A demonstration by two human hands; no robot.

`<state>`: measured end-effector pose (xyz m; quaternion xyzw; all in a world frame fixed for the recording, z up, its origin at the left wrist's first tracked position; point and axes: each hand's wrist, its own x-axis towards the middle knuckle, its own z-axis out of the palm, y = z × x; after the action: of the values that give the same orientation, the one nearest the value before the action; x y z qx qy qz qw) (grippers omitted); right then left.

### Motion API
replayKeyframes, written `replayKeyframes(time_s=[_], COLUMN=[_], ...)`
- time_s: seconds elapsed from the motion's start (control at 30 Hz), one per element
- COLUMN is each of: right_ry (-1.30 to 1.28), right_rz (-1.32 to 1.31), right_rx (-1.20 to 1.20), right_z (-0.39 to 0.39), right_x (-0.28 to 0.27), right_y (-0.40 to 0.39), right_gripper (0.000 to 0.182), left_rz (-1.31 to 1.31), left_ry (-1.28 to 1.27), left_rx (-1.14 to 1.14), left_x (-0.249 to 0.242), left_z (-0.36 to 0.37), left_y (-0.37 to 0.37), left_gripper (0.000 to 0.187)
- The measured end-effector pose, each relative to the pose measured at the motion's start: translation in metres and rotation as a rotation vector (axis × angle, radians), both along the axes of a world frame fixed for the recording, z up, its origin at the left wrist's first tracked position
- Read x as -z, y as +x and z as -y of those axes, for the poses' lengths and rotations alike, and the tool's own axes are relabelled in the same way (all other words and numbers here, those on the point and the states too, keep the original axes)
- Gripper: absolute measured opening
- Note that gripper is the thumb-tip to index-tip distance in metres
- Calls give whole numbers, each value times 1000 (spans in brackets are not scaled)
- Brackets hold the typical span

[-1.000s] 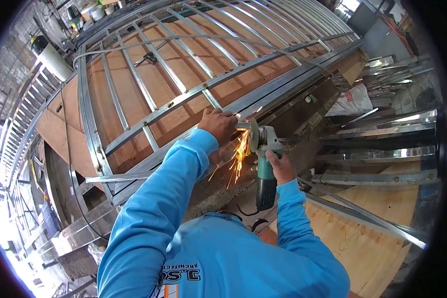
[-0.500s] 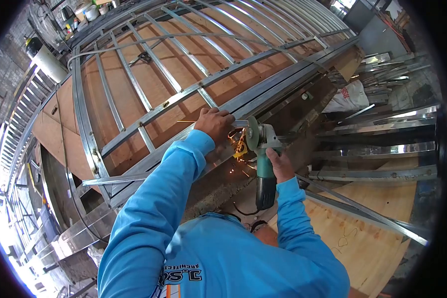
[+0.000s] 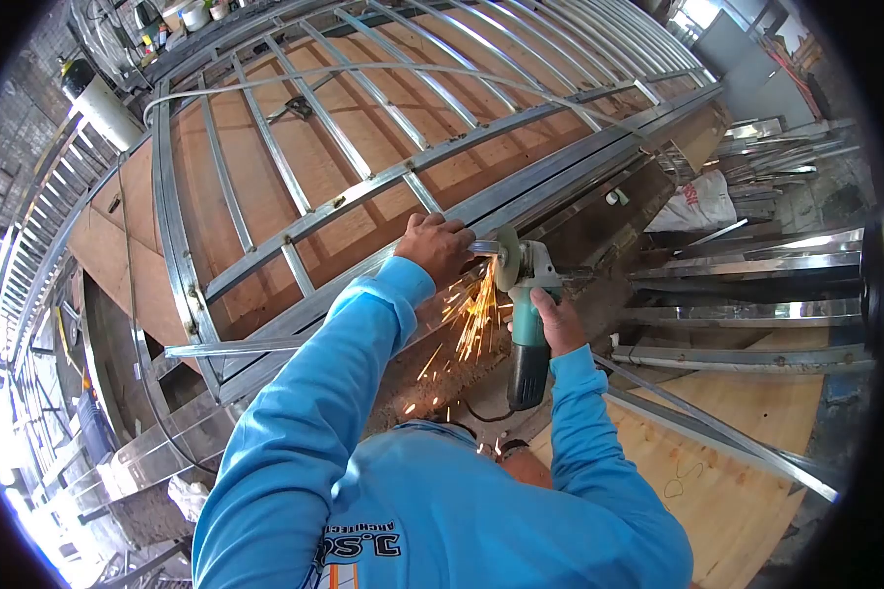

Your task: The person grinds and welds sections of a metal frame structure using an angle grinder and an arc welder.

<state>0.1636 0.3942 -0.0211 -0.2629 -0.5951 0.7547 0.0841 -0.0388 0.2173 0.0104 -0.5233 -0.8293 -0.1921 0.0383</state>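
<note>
The angle grinder (image 3: 527, 329) has a teal-green body, a black rear end pointing near and a grey metal head at the far end, with its thin round disc (image 3: 507, 260) on the left side, seen at a slant. The slim silvery metal bar (image 3: 483, 247) shows only a short length at its right end, which meets the disc, and orange sparks (image 3: 477, 309) spray from there toward the near left.

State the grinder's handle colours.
Grinder: green, then black at the rear; best in the head view.
</note>
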Motion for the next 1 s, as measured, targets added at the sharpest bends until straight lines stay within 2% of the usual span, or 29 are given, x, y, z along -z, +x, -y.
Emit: replayKeyframes(time_s=[0.17,0.23,0.27,0.33,0.47,0.57,0.77,1.0], right_ry=[63,57,18,-38,-45,-18,-13,-2], right_rz=[59,59,105,32,-5,-13,-32,-9], right_rx=[-26,-30,-20,54,21,-31,-72,-53], right_z=[-3,3,6,8,3,0,3,2], right_x=[13,1,-4,2,5,4,-1,-4], right_y=[20,31,36,38,39,31,17,7], right_gripper=[64,63,64,63,65,67,65,69], left_rz=[-37,-83,-112,-138,15,16,87,16], left_ry=[-4,12,26,1,-75,-143,-30,-10], left_rx=[-15,-25,-27,-31,-75,-125,-78,-37], left_x=[2,3,5,-1,-11,-11,-6,-2], left_z=[-1,-2,-1,2,5,5,9,10], left_y=[2,1,2,4,5,3,-1,-7], left_gripper=[17,16,17,18,24,24,18,19])
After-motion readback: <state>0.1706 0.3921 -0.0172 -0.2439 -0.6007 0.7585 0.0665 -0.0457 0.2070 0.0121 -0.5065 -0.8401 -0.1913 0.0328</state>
